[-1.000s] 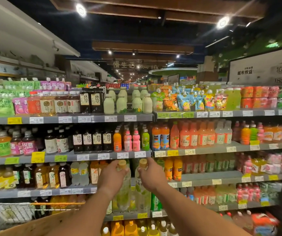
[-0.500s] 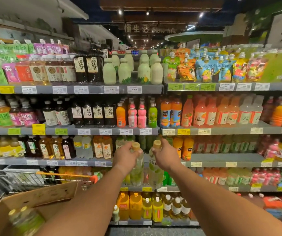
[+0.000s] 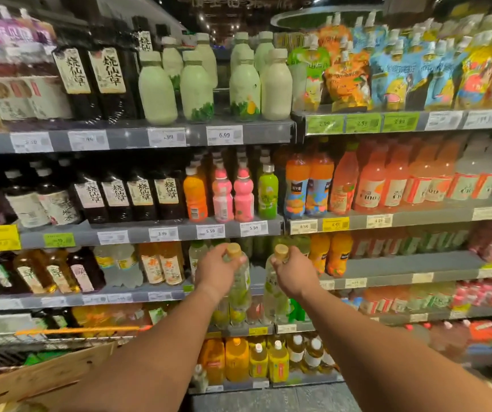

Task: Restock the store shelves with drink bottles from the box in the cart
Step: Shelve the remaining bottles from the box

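Each hand, left (image 3: pixel 215 270) and right (image 3: pixel 293 270), pinches a clear bottle (image 3: pixel 240 281) (image 3: pixel 273 289) by the neck under its gold cap before the third shelf (image 3: pixel 387 267); full, probably heavy and slick, they likely want a firmer body grip.

grey store shelves (image 3: pixel 137 233) carry upright rows of drink bottles (image 3: pixel 195 197).

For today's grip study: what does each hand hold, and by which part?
Left hand grips a clear bottle by its neck; right hand grips a second bottle likewise.
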